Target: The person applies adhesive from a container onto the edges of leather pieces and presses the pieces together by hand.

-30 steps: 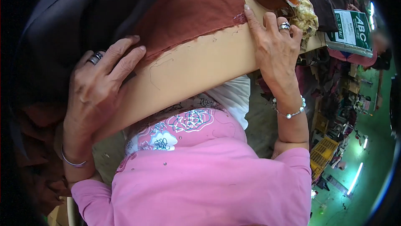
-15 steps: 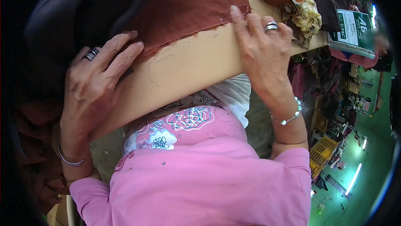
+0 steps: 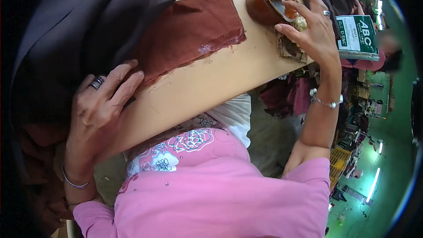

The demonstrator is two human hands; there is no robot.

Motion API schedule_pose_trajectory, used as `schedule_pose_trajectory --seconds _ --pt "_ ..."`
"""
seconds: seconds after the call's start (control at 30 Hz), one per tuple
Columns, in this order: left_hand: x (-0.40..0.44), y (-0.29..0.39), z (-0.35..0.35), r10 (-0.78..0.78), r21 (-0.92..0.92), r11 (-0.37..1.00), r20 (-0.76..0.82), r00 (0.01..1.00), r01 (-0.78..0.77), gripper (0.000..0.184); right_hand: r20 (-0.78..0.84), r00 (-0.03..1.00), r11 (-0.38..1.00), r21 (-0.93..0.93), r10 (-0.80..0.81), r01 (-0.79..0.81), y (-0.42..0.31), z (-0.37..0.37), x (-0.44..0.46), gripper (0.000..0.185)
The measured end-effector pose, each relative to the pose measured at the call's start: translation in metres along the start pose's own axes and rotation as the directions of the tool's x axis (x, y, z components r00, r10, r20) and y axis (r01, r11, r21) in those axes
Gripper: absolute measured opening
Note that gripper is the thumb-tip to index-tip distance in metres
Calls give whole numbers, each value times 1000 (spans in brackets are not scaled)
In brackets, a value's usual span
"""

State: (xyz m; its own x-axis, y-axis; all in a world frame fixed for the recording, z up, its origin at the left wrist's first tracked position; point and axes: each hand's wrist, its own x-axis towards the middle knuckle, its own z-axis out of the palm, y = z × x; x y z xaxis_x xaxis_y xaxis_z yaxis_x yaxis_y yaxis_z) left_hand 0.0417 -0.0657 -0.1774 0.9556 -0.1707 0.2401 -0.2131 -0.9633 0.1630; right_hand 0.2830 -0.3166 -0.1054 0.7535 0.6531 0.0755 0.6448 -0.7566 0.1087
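A reddish-brown cloth piece (image 3: 194, 31) lies on the pale board (image 3: 211, 77), with a wet-looking smear along its near right edge. My left hand (image 3: 99, 106) rests at the cloth's lower left corner, fingers spread and holding nothing. Over the right part of the board, my right hand (image 3: 313, 31) is open, its thumb and forefinger apart beside a brown bowl (image 3: 260, 7). Whitish paste shows inside the bowl, and one fingertip reaches over its rim. A crumpled yellowish wad (image 3: 300, 23) sits beside the bowl, partly hidden behind this hand.
Dark fabric (image 3: 105, 22) covers the upper left. More brown cloth is piled at lower left. Beyond the board at right are a green and white packet (image 3: 358, 35), a person in pink (image 3: 374, 63) and a yellow crate (image 3: 339, 163).
My right hand has left the cloth's right edge and moved right and up to the bowl. My left hand stays at the cloth's corner. The view has shifted, showing more of the board's far side.
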Motion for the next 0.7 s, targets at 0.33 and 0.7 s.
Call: schedule_pose_trajectory --seconds 0.33,0.7 --pt "0 0 2 5 -14 1000 -16 1000 -5 39 -82 984 985 53 -160 165 8 -2 7 48" --pt "-7 -4 5 -34 -22 999 88 996 36 50 -167 921 917 138 -351 374 -86 47 -54 45"
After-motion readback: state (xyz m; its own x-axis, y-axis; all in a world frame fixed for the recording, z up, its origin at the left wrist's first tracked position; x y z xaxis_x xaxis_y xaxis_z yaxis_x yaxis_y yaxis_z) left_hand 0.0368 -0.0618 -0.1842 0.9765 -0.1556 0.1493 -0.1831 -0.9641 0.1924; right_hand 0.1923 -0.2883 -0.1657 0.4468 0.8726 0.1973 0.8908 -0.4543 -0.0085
